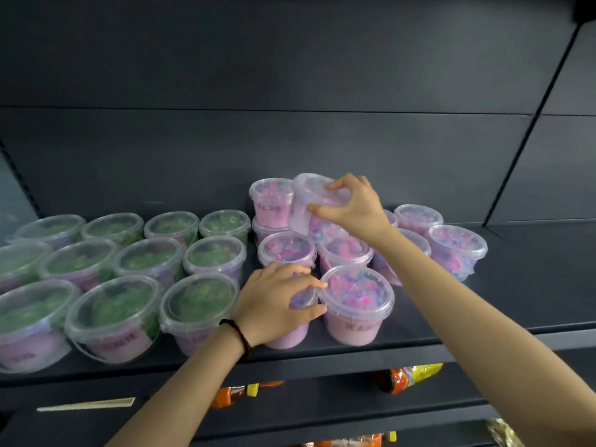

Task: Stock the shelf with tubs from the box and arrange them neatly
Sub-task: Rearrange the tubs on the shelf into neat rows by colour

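Note:
Clear lidded tubs stand on a dark shelf [516, 304]. Several green-filled tubs [200, 301] fill its left half in rows. Pink and blue tubs [356, 301] cluster at the centre and right, one stacked tub [271, 201] at the back. My right hand [351, 208] grips a tilted pink tub [306, 204] by its lid, lifted above the cluster beside the stacked one. My left hand [277, 301] lies over a front-row pink tub [290, 337], fingers curled round its lid, touching the tub to its right.
The shelf's right end beyond the pink tubs is bare dark metal. A dark back panel [290, 140] rises behind the tubs. On lower shelves lie orange and yellow bottles [406, 377] and a pale strip [87, 404].

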Available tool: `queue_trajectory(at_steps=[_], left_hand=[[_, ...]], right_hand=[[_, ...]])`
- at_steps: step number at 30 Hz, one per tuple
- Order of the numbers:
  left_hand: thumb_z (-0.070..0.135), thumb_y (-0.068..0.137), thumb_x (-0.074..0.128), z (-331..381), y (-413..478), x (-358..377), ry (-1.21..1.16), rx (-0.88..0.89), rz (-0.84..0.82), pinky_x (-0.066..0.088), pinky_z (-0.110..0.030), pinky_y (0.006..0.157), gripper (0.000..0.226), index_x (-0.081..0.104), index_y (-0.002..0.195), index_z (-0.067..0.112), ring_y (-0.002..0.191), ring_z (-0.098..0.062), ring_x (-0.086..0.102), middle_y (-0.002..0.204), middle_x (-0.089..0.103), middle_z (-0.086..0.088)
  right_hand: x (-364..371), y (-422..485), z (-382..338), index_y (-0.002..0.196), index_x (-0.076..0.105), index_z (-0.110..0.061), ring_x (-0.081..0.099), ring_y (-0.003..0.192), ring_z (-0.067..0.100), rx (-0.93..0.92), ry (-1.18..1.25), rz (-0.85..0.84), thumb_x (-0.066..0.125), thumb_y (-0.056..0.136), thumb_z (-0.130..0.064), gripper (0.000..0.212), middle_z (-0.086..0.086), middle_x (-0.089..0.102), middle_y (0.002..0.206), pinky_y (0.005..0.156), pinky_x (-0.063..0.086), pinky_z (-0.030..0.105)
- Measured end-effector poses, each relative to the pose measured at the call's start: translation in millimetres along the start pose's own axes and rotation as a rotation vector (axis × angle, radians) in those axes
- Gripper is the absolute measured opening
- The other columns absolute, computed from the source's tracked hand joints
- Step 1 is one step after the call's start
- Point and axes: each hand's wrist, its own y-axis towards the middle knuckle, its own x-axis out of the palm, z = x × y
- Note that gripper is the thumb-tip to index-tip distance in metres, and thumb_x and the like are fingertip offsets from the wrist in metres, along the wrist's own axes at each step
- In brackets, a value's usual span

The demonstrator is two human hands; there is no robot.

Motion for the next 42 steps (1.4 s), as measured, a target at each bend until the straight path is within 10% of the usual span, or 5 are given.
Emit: queue_trajectory(at_steps=[10, 19, 25, 35, 42], left_hand=[[0.093, 0.066, 0.015, 42, 9, 2, 0.133, -0.022, 0.098, 0.039, -0.03, 0.092, 0.083, 0.059, 0.115, 0.042, 0.117, -0.008, 0.048, 0.125, 0.053, 0.02], [0.059, 0.083, 0.059, 122, 61, 23, -0.093, 0.12, -0.025, 0.033, -0.028, 0.106, 0.068, 0.041, 0.14, 0.028, 0.13, -0.01, 0.039, 0.143, 0.044, 0.009], [0.054, 0.082, 0.064, 131, 107, 41, -0.084, 0.161, -0.251, 0.026, -0.034, 0.114, 0.062, 0.046, 0.138, 0.033, 0.139, -0.01, 0.029, 0.15, 0.037, 0.009], [0.054, 0.075, 0.071, 126, 89, 36, -0.03, 0.24, -0.099, 0.039, -0.027, 0.079, 0.041, 0.067, 0.106, 0.027, 0.087, -0.008, 0.045, 0.09, 0.048, 0.008], [0.067, 0.073, 0.063, 132, 87, 44, 0.086, 0.196, 0.011, 0.029, -0.027, 0.072, 0.044, 0.063, 0.098, 0.03, 0.085, -0.01, 0.04, 0.085, 0.042, 0.011]], right_hand=[[-128, -62, 110, 0.092, 0.059, -0.032, 0.052, 0.1, 0.001, 0.027, -0.047, -0.153, 0.069, 0.044, -0.063, 0.059, -0.005, 0.052, 0.113, 0.072, 0.041, 0.007], [-140, -98, 175, 0.102, 0.058, -0.034, 0.048, 0.117, 0.007, -0.11, -0.052, -0.467, 0.082, 0.057, -0.041, 0.051, -0.012, 0.048, 0.12, 0.102, 0.042, 0.035], [-152, -98, 182, 0.115, 0.06, -0.043, 0.027, 0.135, -0.003, -0.115, 0.016, -0.601, 0.082, 0.069, -0.032, 0.052, -0.019, 0.029, 0.142, 0.108, 0.027, 0.024], [-160, -112, 200, 0.124, 0.057, -0.052, 0.037, 0.131, 0.0, -0.115, -0.001, -0.496, 0.073, 0.084, -0.028, 0.049, -0.013, 0.041, 0.136, 0.113, 0.031, 0.032], [-140, -109, 188, 0.132, 0.051, -0.038, 0.043, 0.124, -0.005, -0.07, 0.0, -0.462, 0.06, 0.071, -0.07, 0.07, -0.022, 0.045, 0.136, 0.105, 0.042, 0.03]])
